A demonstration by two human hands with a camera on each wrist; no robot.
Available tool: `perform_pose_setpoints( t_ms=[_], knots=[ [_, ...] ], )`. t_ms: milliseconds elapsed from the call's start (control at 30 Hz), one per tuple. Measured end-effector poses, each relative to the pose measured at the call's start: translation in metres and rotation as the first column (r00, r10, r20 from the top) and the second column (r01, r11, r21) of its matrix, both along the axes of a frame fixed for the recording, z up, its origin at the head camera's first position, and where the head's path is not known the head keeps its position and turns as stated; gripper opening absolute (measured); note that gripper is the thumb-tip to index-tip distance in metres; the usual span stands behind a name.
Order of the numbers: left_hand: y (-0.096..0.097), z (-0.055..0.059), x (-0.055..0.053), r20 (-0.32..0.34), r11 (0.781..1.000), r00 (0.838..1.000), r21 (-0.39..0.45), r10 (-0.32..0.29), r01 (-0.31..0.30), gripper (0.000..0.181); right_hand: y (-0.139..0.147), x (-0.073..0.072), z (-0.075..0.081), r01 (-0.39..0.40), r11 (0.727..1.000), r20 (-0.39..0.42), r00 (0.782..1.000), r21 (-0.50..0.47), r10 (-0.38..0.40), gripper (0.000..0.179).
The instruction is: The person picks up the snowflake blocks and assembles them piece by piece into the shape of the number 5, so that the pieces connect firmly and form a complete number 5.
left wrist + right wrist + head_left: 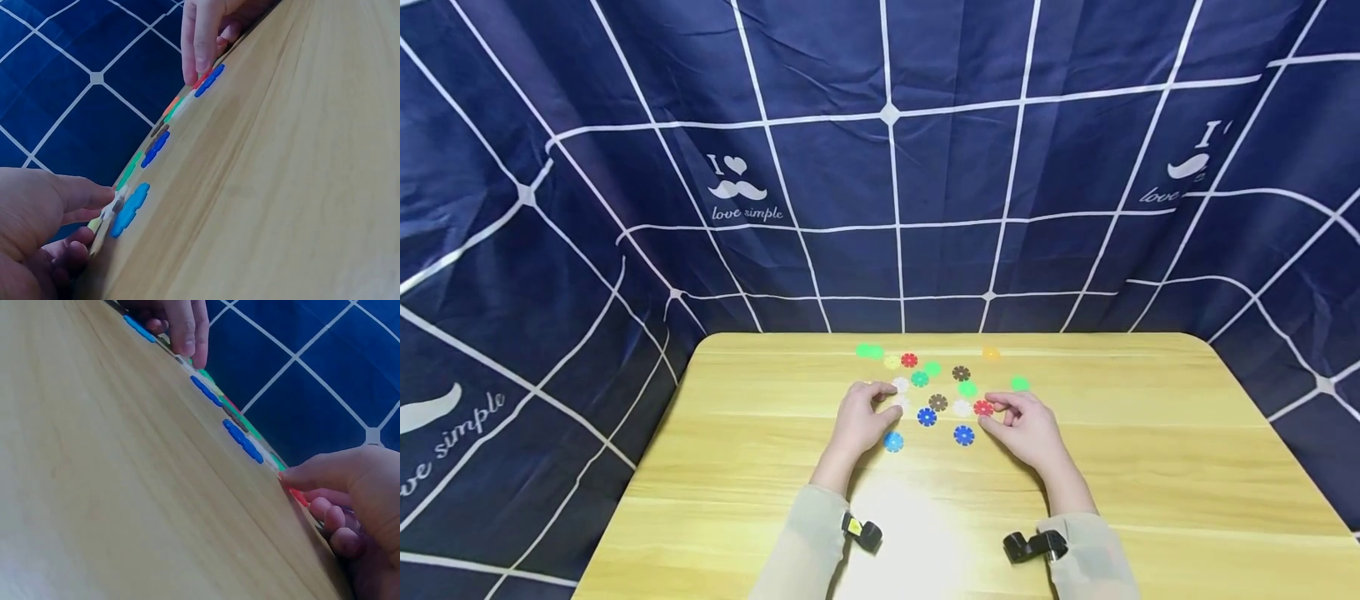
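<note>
I see the right hand pinching a red notched plastic disc on the wooden bench; the left hand curves its fingers at a white notched plastic disc; whether gripping it, from here I can't tell.

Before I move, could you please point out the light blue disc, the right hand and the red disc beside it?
Light blue disc (893, 442), head view, its middle.
Right hand (1028, 427), head view, its back.
Red disc (982, 407), head view, its middle.
</note>
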State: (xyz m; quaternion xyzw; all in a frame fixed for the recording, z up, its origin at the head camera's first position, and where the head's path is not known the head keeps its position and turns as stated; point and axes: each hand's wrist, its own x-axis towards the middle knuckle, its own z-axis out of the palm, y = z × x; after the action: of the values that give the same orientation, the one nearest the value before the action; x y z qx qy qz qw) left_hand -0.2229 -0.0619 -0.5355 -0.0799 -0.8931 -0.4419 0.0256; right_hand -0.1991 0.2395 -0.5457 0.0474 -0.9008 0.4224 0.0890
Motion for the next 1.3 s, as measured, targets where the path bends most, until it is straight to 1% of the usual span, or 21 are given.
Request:
perform_pose_setpoints(
  t_ms=[200, 267, 433, 567, 667, 867, 1000, 1200, 1300],
  knots=[
    [-0.001, -0.001, 0.000, 0.012, 0.999, 1.000, -0.017, -0.028, 0.029, 0.030, -0.001, -0.001, 0.000, 0.014, 1.000, 0.008, 1.000, 0.018, -0.014, 0.037],
    [-0.001, 0.000, 0.001, 0.028, 0.999, 0.999, -0.014, -0.028, 0.028, 0.029, -0.002, -0.001, -0.001, 0.014, 1.000, 0.008, 1.000, 0.024, -0.014, 0.035],
    [0.000, 0.003, 0.003, 0.043, 0.999, 0.999, -0.032, -0.030, 0.031, 0.028, -0.004, -0.001, -0.001, 0.007, 0.999, 0.002, 1.000, 0.032, -0.007, 0.033],
    [0.001, 0.002, 0.005, 0.057, 0.998, 0.998, -0.042, -0.036, 0.039, 0.026, -0.005, 0.002, -0.001, 0.009, 0.999, 0.024, 1.000, 0.037, -0.010, 0.032],
    [0.001, 0.002, 0.005, 0.061, 0.999, 0.997, -0.033, -0.038, 0.040, 0.026, -0.006, 0.002, 0.000, 0.019, 0.999, 0.047, 0.999, 0.041, -0.021, 0.031],
    [-0.003, 0.005, 0.001, 0.048, 0.999, 0.998, 0.000, -0.035, 0.035, 0.027, -0.007, -0.002, 0.004, 0.028, 0.999, 0.090, 0.995, 0.028, -0.030, 0.027],
    [-0.004, 0.006, -0.001, 0.049, 0.999, 0.997, 0.015, -0.053, 0.052, 0.023, -0.008, -0.003, 0.006, 0.022, 1.000, 0.129, 0.991, 0.016, -0.024, 0.022],
    [-0.007, 0.006, -0.001, 0.086, 0.996, 0.994, 0.051, -0.072, 0.068, 0.019, -0.008, -0.003, 0.007, 0.025, 1.000, 0.166, 0.986, -0.008, -0.023, 0.038],
    [-0.009, 0.006, -0.001, 0.094, 0.996, 0.993, 0.064, -0.073, 0.067, 0.019, -0.009, -0.004, 0.008, 0.017, 1.000, 0.175, 0.984, -0.021, -0.014, 0.039]
  ],
)
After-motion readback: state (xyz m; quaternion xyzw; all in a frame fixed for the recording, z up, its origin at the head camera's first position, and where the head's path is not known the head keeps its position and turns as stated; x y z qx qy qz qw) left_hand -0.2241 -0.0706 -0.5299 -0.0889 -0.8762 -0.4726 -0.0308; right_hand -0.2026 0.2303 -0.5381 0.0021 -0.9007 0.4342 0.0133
